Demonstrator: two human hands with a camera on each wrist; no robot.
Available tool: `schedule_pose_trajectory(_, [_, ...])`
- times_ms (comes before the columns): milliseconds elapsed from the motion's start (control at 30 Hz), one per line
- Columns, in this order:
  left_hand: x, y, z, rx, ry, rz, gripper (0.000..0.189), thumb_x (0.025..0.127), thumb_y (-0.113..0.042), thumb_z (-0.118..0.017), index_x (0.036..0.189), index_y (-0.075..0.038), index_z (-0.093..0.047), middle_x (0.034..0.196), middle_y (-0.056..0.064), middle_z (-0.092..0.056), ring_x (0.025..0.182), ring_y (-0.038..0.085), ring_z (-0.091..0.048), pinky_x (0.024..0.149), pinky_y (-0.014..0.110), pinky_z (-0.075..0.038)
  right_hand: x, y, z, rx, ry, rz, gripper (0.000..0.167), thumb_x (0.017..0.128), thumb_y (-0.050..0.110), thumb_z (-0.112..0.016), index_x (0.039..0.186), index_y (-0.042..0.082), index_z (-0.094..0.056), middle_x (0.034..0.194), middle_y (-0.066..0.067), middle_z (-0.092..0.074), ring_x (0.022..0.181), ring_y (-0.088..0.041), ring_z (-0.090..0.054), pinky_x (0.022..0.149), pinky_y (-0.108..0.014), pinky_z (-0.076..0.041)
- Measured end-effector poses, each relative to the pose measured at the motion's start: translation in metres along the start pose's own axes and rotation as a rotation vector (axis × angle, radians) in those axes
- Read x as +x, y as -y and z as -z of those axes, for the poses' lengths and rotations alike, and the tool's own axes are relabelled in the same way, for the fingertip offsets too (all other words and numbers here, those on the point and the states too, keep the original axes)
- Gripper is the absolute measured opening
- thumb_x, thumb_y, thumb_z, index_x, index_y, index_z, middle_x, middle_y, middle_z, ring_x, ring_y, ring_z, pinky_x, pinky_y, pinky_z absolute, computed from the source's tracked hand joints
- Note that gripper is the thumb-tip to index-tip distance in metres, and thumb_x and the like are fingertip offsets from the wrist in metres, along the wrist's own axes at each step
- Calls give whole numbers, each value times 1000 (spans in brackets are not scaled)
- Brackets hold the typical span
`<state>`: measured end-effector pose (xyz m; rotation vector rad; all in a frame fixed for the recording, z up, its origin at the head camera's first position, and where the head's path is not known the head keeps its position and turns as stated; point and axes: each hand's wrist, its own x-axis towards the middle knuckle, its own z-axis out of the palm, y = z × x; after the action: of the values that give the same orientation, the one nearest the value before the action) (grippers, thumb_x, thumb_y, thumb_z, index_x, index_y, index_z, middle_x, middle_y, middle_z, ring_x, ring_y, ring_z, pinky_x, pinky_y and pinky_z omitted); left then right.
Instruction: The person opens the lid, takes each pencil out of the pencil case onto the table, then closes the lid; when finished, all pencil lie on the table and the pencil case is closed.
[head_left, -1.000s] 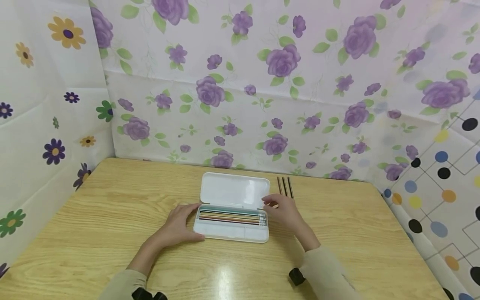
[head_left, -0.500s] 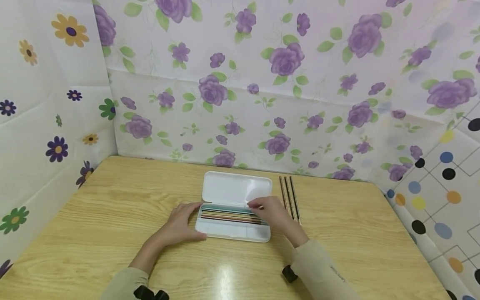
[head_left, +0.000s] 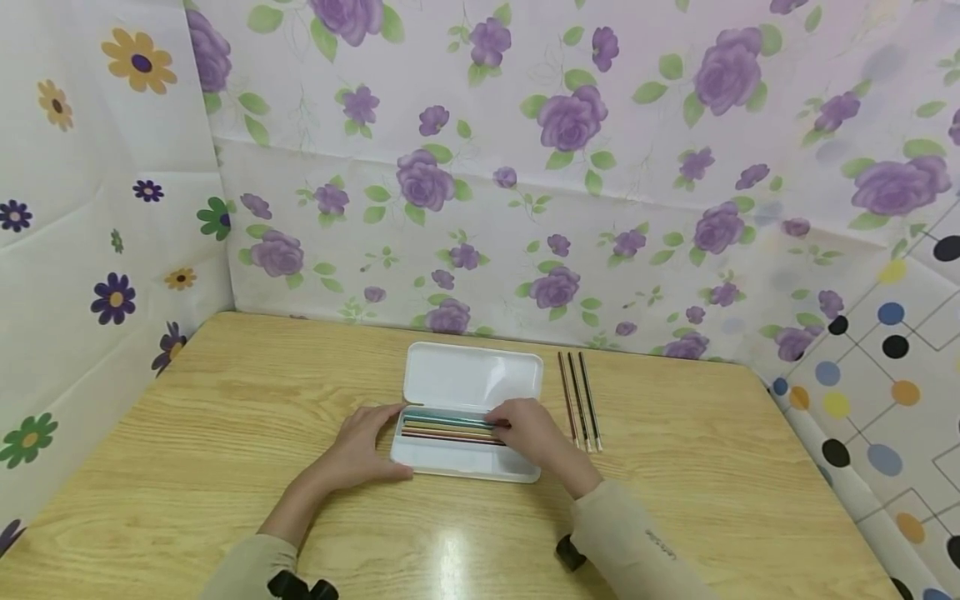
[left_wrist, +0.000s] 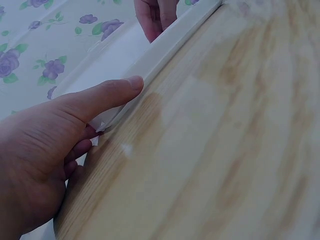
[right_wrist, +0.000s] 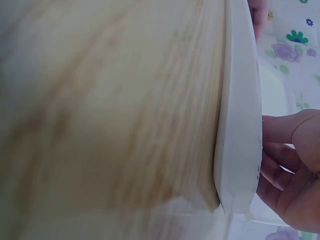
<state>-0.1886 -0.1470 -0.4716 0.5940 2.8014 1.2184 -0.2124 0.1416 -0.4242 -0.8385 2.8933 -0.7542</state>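
A white pencil case [head_left: 442, 461] lies with its lid [head_left: 472, 372] folded back on the wooden table. Several pencils [head_left: 442, 434] in teal, yellow and red tones lie lengthwise in its rear part. My left hand [head_left: 360, 450] grips the case's left end; in the left wrist view its thumb [left_wrist: 112, 95] lies along the front wall. My right hand [head_left: 531, 433] reaches in over the right half, fingertips down at the pencils. In the right wrist view the case wall [right_wrist: 240, 110] hides those fingertips, so whether they pinch a pencil is unclear.
To the right of the case, three dark pencils [head_left: 579, 400] lie side by side on the table [head_left: 675, 467]. A flowered cloth [head_left: 480, 167] hangs behind the table's back edge. Patterned cloths also stand at the left and right.
My right hand has moved left from the case's right edge and down onto the pencils inside. My left hand has kept its place on the case. The three loose pencils are now fully uncovered.
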Motion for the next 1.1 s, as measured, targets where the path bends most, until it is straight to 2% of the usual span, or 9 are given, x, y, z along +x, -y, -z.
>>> schedule_pose_trajectory(167, [1,-1,0,0,1,-1,100,61,-48,-88,143,-9,-45,134,12,-49,124,31,-38,101,57,-29,2,0,-3,-67,2,23,15,86,1,-70,100,2,-76,91,-7,-69,83,-19,-64,71,-31,-52])
schedule_pose_trajectory(467, [0,0,0,4,5,-1,101,62,-48,-88,144,-8,-45,135,12,-49,124,32,-37,101,57,-28,3,2,-6,-109,13,41,14,87,-1,-68,99,2,-75,90,-6,-66,85,-20,-61,74,-31,-52])
schedule_pose_trajectory(633, [0,0,1,10,5,-8,100,63,-48,-87,144,-7,-44,135,13,-49,124,32,-37,102,57,-28,2,1,-7,-111,-9,45,13,88,-1,-67,98,2,-75,90,-5,-66,84,-20,-62,73,-30,-52])
schedule_pose_trajectory(867, [0,-1,0,11,6,-19,100,63,-48,-87,144,-7,-44,136,13,-49,124,32,-37,102,57,-26,1,3,-2,-63,-46,15,13,86,-2,-68,98,2,-73,88,-5,-66,80,-18,-62,70,-31,-52])
schedule_pose_trajectory(1100, [0,-1,1,11,-6,-20,99,62,-46,-88,143,-7,-45,133,13,-50,123,32,-38,101,57,-28,2,9,6,25,-60,-69,14,87,1,-69,100,2,-72,87,-1,-65,78,-12,-60,66,-25,-50])
